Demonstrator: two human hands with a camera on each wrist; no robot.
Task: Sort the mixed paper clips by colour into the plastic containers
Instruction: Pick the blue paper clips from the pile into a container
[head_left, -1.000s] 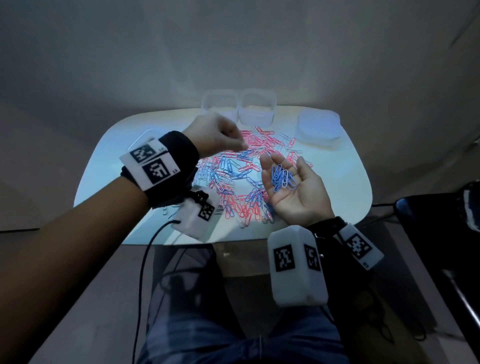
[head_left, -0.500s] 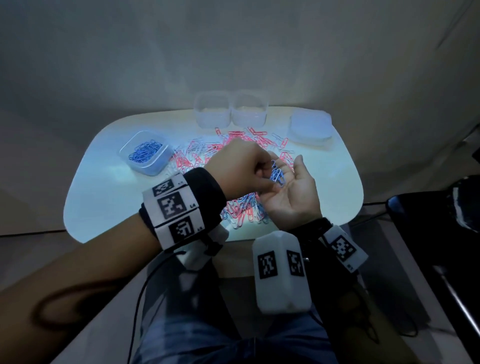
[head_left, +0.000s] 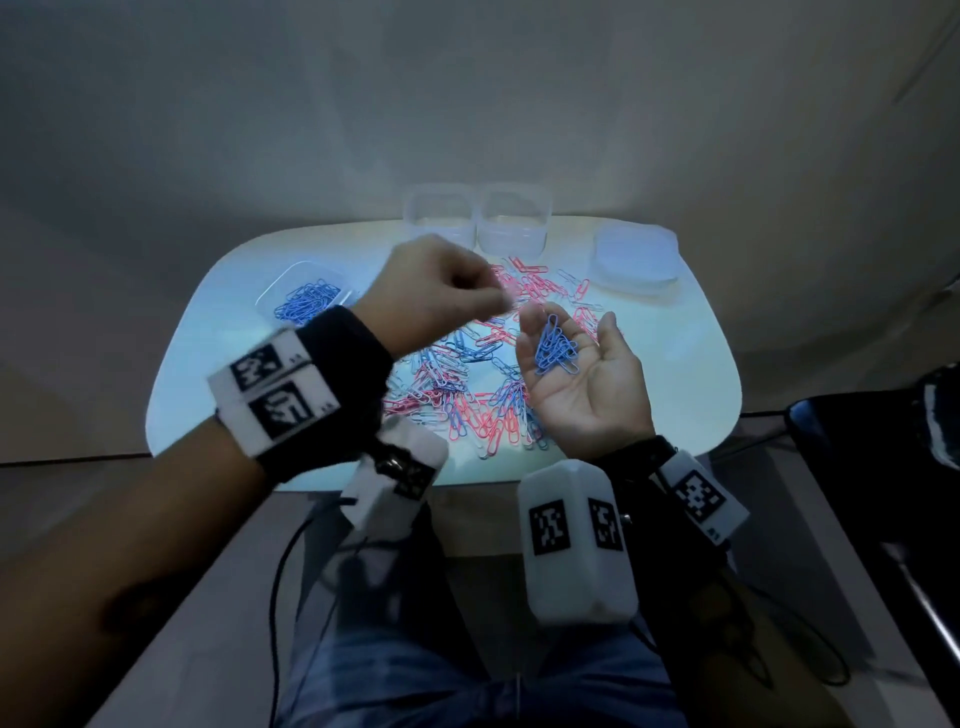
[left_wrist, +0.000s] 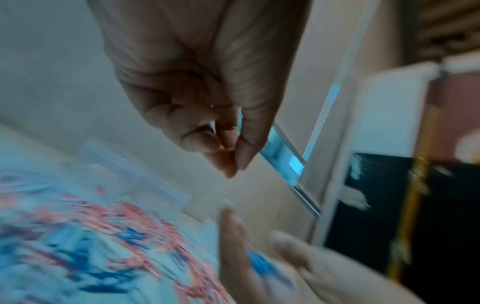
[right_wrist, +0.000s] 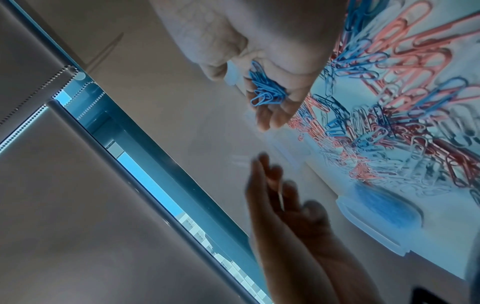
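Note:
A mixed pile of pink, blue and white paper clips (head_left: 467, 384) lies in the middle of the white table (head_left: 234, 364). My right hand (head_left: 571, 332) hovers palm up over the pile's right side, fingers relaxed, carrying a bunch of blue clips (head_left: 556, 348) (right_wrist: 267, 90). My left hand (head_left: 501, 301) hangs above the pile just left of it, fingers curled and fingertips (left_wrist: 233, 164) pressed together; no clip shows between them. A clear container (head_left: 283, 275) at the left holds blue clips. Two clear containers (head_left: 439, 218) (head_left: 511, 221) stand at the back with nothing seen inside.
A stack of clear lids (head_left: 634, 254) sits at the back right of the table. A dark chair or bag (head_left: 883, 467) stands to the right of the table. My legs are under the table's near edge.
The left hand, which was at the right palm half a second ago, has lifted up and to the left. The right palm shows its blue clips again.

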